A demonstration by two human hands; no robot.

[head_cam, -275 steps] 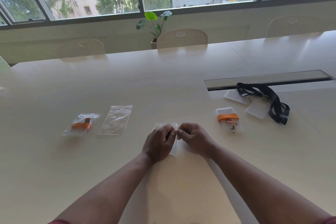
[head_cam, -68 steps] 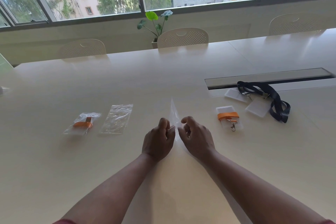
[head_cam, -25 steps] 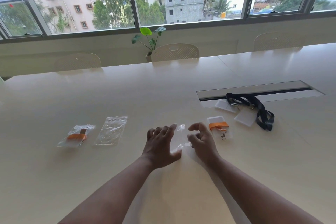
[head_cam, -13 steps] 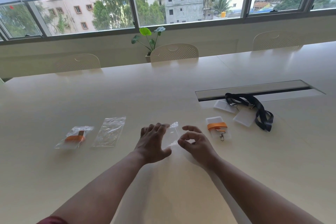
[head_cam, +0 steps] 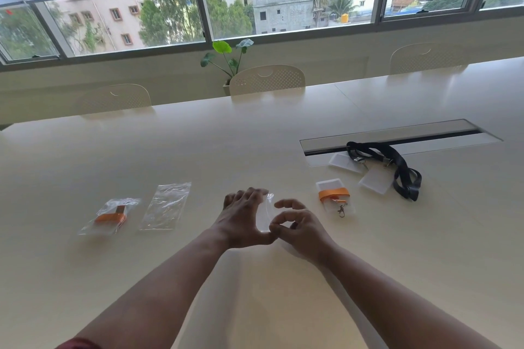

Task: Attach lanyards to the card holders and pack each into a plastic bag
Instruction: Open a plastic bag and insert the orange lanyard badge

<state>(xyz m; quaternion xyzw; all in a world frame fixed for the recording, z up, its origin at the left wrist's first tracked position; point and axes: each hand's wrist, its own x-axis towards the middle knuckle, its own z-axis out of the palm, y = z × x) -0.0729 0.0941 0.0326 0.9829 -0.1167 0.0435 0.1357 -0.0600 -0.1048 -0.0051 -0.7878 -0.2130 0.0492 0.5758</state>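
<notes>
While a clear bag was pinched between both hands, left hand and right hand, at frame centre, its mouth was best spread gently.

Smooth, faintly glossy cream table. Crinkled clear plastic bag. Orange cloth lanyard with small metal clasp.
</notes>
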